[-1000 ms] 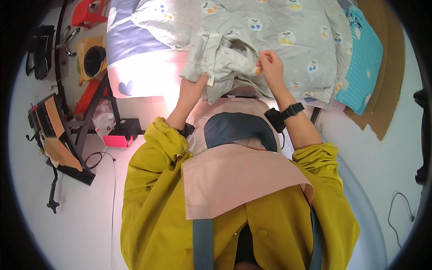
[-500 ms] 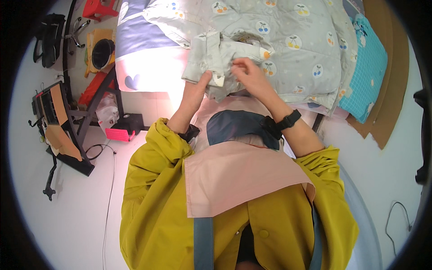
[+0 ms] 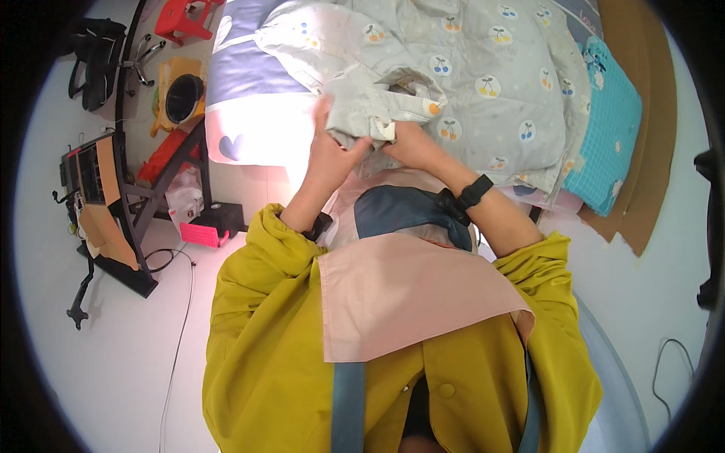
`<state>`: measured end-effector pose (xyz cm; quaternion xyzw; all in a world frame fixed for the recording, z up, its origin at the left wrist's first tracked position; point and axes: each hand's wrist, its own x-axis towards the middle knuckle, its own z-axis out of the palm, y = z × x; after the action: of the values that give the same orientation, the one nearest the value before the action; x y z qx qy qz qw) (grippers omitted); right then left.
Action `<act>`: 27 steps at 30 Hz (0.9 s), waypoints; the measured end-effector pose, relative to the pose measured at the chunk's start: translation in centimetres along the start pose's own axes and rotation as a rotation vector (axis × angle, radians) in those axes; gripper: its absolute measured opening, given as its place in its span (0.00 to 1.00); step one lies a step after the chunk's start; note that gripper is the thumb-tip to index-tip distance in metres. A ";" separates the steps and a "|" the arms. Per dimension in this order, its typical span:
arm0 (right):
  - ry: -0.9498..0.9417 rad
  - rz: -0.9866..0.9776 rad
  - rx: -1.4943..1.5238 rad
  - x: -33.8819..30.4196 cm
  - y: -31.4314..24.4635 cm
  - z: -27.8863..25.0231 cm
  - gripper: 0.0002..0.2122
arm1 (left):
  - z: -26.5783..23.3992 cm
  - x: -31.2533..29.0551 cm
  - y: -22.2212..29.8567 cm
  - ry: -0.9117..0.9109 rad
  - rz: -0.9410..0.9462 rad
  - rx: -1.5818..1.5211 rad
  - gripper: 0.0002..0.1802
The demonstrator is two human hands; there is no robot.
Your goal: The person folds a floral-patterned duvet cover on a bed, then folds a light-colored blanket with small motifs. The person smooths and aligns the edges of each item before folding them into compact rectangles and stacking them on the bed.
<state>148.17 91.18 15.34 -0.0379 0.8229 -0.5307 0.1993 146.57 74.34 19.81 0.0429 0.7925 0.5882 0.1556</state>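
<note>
A bunched pale grey cloth [image 3: 351, 102] lies at the near edge of the bed, with a folded band and a dark hollow among its folds. Whether it is part of the grey cherry-print quilt [image 3: 513, 109] beneath it I cannot tell. My left hand [image 3: 332, 151] grips the cloth's near left side, thumb along its lower edge and fingers up its side. At the lower right corner of the same cloth, my right hand [image 3: 415, 147] has its fingers closed on the edge; the fingertips are partly hidden by the fabric.
A turquoise checked pillow [image 3: 608, 128] lies at the bed's right, beside brown cardboard [image 3: 649, 151]. To the left stand a dark-framed desk [image 3: 143, 204], a red stool [image 3: 181, 21] and a black basin [image 3: 183, 98]. A thin cable [image 3: 181, 325] runs across the floor.
My right hand has come down and left from above the cloth onto its lower corner. My left hand's fingers now show along the cloth's side, and the folded band has shifted and crumpled.
</note>
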 end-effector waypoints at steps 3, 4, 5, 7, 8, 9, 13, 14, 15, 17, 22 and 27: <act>0.085 -0.001 -0.049 -0.5 0.9 -0.6 0.16 | -0.9 0.5 -0.4 -0.138 0.139 0.525 0.28; 0.097 0.037 -0.086 -0.7 0.6 -1.0 0.16 | -0.7 0.5 -1.0 -0.065 0.101 0.495 0.18; 0.087 0.080 -0.084 -0.9 0.2 -1.5 0.16 | -0.8 0.4 -1.5 0.011 0.083 0.424 0.17; 0.072 0.168 -0.077 -1.5 -0.9 -2.9 0.16 | -1.4 0.4 -2.3 0.158 0.048 0.280 0.15; 0.151 0.200 -0.059 -1.8 -0.3 -3.4 0.15 | -2.0 1.0 -2.6 0.264 0.177 0.240 0.10; 0.230 0.232 -0.039 -2.1 0.6 -3.9 0.15 | -3.0 1.1 -2.8 0.293 0.049 0.066 0.10; 0.409 0.195 0.512 -3.7 0.8 -6.1 0.13 | -4.5 1.1 -0.3 0.330 -0.127 -0.453 0.12; 0.412 0.161 0.564 -4.0 0.0 -6.5 0.12 | -4.5 1.1 -0.1 0.324 -0.087 -0.537 0.13; 0.401 0.150 0.559 -4.2 -1.0 -7.1 0.12 | -4.4 1.1 0.0 0.285 -0.034 -0.420 0.13; 0.378 0.130 0.547 -4.5 -2.7 -7.8 0.12 | -3.8 1.0 0.7 0.211 0.072 -0.184 0.16; 0.171 -0.031 0.113 -4.5 -5.3 -6.0 0.14 | -0.6 0.7 3.2 -0.152 -0.060 -0.216 0.19; 0.165 0.054 -0.124 -5.0 -8.7 -4.1 0.17 | 0.2 1.5 2.7 -0.266 -0.313 -0.366 0.19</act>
<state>149.92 92.26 25.96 0.0158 0.8685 -0.4746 0.1425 144.92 75.70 21.99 -0.0319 0.6425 0.6797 0.3524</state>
